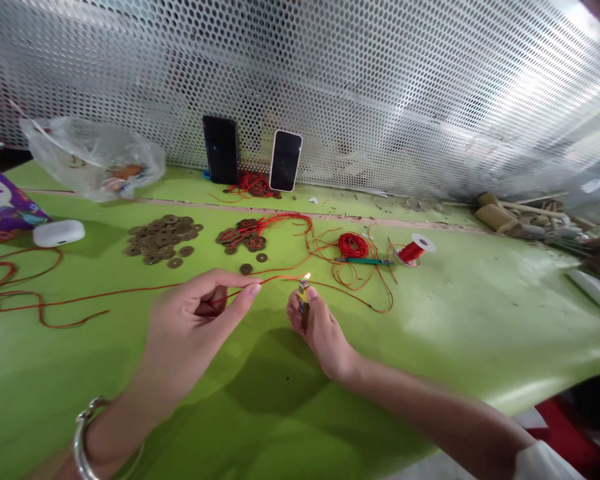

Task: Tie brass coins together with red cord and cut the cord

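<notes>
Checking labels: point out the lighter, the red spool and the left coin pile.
lighter [304, 292]: head view, on its metal top below the flame.
red spool [411, 252]: head view, on the wound thread.
left coin pile [163, 238]: head view, middle of the heap.

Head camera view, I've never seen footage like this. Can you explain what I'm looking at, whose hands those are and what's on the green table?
There is no machine here. One camera sits on a person's head and looks down at their own two bare hands. The left hand, with a silver bangle on its wrist, pinches a thin red cord. The right hand holds a small lighter, its flame lit right beside that cord. On the light green table lie heaps of round brown holed coins, a coil of red cord, a red thread spool and a white oval case. A black phone and a white-edged phone lean against the perforated metal screen behind.
</notes>
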A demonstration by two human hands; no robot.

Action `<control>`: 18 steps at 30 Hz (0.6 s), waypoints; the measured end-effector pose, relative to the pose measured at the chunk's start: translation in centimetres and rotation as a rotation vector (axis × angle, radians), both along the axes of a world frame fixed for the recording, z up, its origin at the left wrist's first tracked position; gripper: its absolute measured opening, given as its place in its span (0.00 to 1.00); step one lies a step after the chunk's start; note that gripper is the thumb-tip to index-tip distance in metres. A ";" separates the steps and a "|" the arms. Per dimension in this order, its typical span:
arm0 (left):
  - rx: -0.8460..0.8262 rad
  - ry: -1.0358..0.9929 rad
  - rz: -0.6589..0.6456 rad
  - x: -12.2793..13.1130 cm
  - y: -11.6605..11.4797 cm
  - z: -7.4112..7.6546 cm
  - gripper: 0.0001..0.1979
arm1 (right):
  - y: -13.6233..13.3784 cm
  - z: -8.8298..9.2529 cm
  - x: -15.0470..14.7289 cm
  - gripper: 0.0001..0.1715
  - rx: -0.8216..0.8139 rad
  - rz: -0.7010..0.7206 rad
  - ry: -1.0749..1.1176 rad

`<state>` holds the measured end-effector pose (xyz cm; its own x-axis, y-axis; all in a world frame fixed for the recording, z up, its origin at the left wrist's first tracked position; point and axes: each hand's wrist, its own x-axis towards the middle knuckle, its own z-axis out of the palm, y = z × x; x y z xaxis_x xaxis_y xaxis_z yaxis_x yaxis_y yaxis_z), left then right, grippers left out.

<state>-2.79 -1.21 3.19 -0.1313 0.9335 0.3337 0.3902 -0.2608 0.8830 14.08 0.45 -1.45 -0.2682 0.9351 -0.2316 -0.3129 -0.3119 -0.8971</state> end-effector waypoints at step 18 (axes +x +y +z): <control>-0.005 -0.006 0.012 0.1 0.0 0.2 0.07 | 0.0 0.2 -0.2 0.29 0.010 -0.015 -0.011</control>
